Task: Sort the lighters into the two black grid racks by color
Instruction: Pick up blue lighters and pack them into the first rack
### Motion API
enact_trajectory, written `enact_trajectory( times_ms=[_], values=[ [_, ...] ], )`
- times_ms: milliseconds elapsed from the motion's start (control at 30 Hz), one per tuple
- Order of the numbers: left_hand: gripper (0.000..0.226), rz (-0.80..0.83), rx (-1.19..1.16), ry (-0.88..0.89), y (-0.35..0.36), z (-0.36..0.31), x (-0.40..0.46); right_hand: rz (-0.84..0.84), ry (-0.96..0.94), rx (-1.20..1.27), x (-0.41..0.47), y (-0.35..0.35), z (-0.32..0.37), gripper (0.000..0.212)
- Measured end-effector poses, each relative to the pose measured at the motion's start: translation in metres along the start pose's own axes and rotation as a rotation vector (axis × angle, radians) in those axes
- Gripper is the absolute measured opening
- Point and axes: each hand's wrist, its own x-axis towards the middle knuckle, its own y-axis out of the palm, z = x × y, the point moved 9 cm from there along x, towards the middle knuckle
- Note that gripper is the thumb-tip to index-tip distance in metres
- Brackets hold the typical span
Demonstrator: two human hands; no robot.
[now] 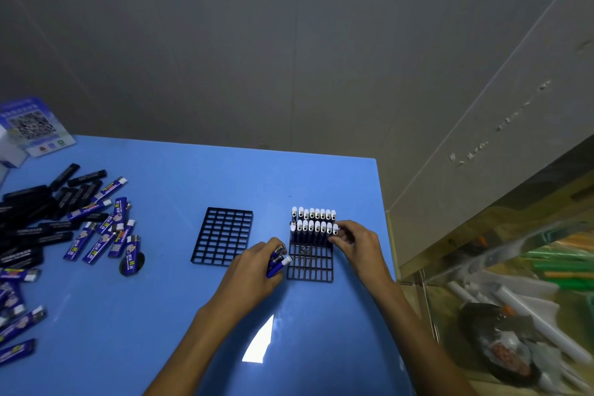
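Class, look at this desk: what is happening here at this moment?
A person is sorting lighters at a blue table. The right hand pinches a blue lighter at the end of the second row in the right rack, which holds two rows of blue lighters. The left hand grips a few more blue lighters. The left rack is empty. Loose black and blue lighters lie at the left.
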Motion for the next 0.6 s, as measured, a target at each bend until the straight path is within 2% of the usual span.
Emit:
enact_trajectory(
  times_ms=[267, 600],
  values=[
    [0.020, -0.009, 0.004, -0.007, -0.006, 0.003, -0.005, -0.003, 0.011, -0.253, -0.009, -0.013, 0.000, 0.036],
    [0.026, -0.003, 0.025, -0.009, -0.019, 0.010, -0.018, 0.029, -0.231, -0.363, -0.040, -0.005, 0.060, 0.031]
  ],
)
